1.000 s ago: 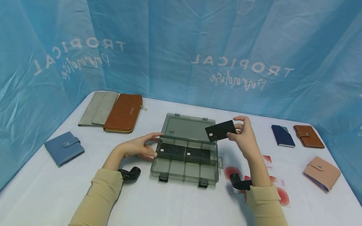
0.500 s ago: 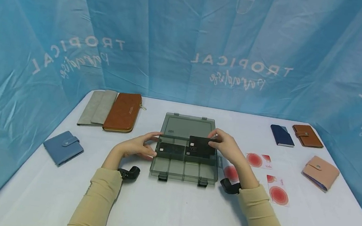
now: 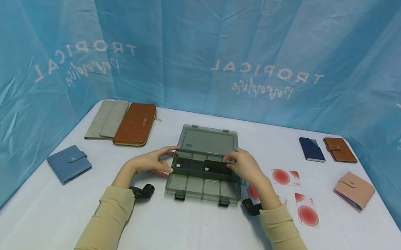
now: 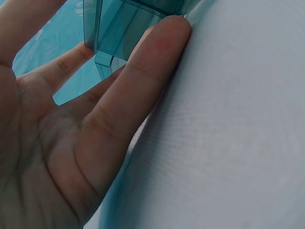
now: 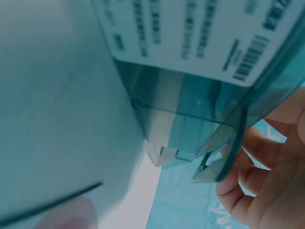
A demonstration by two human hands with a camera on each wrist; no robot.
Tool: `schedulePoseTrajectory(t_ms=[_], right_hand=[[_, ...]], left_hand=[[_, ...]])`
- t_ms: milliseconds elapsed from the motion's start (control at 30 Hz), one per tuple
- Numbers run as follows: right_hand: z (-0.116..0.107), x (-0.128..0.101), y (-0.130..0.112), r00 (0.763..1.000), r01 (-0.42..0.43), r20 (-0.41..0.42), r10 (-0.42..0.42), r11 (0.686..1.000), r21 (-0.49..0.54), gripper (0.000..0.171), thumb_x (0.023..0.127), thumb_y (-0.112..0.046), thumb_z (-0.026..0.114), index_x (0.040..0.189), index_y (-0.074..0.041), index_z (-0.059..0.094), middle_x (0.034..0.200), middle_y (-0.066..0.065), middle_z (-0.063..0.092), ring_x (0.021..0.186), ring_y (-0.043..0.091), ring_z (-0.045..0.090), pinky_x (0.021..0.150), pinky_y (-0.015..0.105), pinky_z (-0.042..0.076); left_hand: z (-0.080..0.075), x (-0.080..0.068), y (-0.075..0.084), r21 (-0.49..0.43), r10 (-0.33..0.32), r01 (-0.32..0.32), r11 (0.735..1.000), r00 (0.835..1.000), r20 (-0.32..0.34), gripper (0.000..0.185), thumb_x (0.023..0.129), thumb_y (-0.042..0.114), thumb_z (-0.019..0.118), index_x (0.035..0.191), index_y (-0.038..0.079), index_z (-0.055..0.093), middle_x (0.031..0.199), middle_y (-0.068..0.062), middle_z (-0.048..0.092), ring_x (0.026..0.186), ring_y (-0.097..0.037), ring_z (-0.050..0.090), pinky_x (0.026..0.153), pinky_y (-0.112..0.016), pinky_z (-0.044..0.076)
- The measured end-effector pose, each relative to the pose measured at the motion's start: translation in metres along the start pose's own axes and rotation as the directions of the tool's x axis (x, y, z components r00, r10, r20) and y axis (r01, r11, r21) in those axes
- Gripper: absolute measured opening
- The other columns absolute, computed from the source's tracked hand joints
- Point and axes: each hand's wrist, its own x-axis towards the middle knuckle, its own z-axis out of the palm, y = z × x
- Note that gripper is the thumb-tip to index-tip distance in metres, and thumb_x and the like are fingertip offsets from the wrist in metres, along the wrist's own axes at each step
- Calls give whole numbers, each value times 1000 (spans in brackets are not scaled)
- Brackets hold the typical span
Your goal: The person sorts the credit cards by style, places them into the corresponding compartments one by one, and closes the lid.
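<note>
A translucent grey-green divided box [image 3: 193,187] stands mid-table in the head view, its lid [image 3: 206,140] laid back behind it. My left hand [image 3: 148,161] rests at its left side; in the left wrist view, the hand's [image 4: 62,138] fingers and thumb reach the box wall [image 4: 126,31] nearly straight. At the box's right half my right hand [image 3: 249,167] pinches the right end of a black card [image 3: 214,167], low in the back compartments. Beside it lies another black card [image 3: 189,164]. In the right wrist view, that hand's [image 5: 271,176] curled fingers reach past the box wall [image 5: 162,119], fingertips hidden.
Red-and-white cards [image 3: 308,211] lie right of the box, one partly under the right forearm. Wallets stand around: blue [image 3: 69,163], grey [image 3: 107,120] and brown zipped [image 3: 135,124] on the left; navy [image 3: 311,150], brown [image 3: 340,149] and pink [image 3: 355,190] on the right. A blue curtain [image 3: 208,59] closes the back.
My right hand has carried a black card from above the lid leftward and down into the box's back right part. The left hand stays at the box's left side.
</note>
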Motion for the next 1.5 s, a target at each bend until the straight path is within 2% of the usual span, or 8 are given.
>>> schedulePoseTrajectory(t_ms=[267, 400, 500, 733, 900, 1067, 1300, 1500], right_hand=[[2, -1, 1, 997, 74, 22, -71, 974, -216, 19, 86, -13, 65, 105, -11, 69, 97, 6, 61, 88, 26, 56, 74, 40, 47], [3, -2, 1, 996, 88, 45, -79, 960, -264, 21, 88, -16, 64, 107, -11, 69, 100, 7, 62, 87, 26, 54, 73, 41, 45], [1, -3, 3, 994, 107, 60, -95, 968, -227, 20, 88, -15, 63, 107, -11, 68, 100, 6, 62, 90, 26, 54, 75, 42, 44], [-15, -10, 22, 995, 102, 16, -102, 995, 2, 22, 90, -11, 60, 111, -7, 65, 99, 7, 61, 94, 26, 55, 78, 43, 46], [-30, -23, 51, 999, 53, -1, -53, 997, 63, 24, 89, -8, 60, 113, -5, 63, 105, 12, 61, 98, 31, 54, 82, 48, 46], [-48, -41, 80, 996, -55, 77, 53, 998, 35, 37, 84, 0, 60, 121, -3, 57, 117, 22, 55, 103, 36, 51, 78, 49, 47], [-59, -55, 100, 941, -248, 200, 273, 958, -143, 62, 70, 8, 64, 129, -7, 52, 126, 28, 46, 106, 45, 43, 86, 67, 33], [-54, -57, 111, 922, -287, 216, 322, 941, -179, 66, 65, 5, 72, 126, -9, 53, 123, 26, 47, 106, 45, 41, 84, 65, 32]], left_hand=[[1, -1, 1, 4, 0, 0, 1000, 1000, -1, 87, 82, 14, 71, 149, 19, 16, 148, -22, 16, 92, -21, 62, 82, -37, 53], [1, -2, 2, 6, 2, -2, 1000, 1000, 0, 87, 82, 14, 71, 149, 18, 16, 148, -22, 15, 92, -21, 62, 82, -37, 53], [1, -1, 2, 5, -3, 3, 1000, 1000, 0, 87, 82, 14, 71, 149, 19, 16, 148, -22, 15, 92, -21, 61, 82, -37, 53], [2, -1, 4, 5, -8, 8, 1000, 1000, -3, 87, 82, 14, 71, 149, 20, 16, 149, -21, 15, 94, -22, 61, 83, -37, 52], [3, -1, 4, 6, -10, 10, 1000, 1000, 0, 87, 82, 13, 71, 149, 19, 15, 149, -22, 15, 93, -22, 62, 83, -37, 52], [2, -2, 3, 2, -4, 4, 1000, 1000, 2, 88, 82, 13, 71, 149, 19, 15, 149, -22, 15, 94, -22, 62, 83, -38, 52], [1, -2, 3, 1, -8, 7, 1000, 1000, 2, 88, 82, 15, 71, 149, 20, 14, 149, -21, 15, 98, -23, 60, 85, -38, 52], [2, -2, 3, 7, -21, 21, 1000, 1000, -4, 88, 82, 16, 71, 149, 22, 15, 150, -20, 14, 102, -25, 58, 85, -38, 51]])
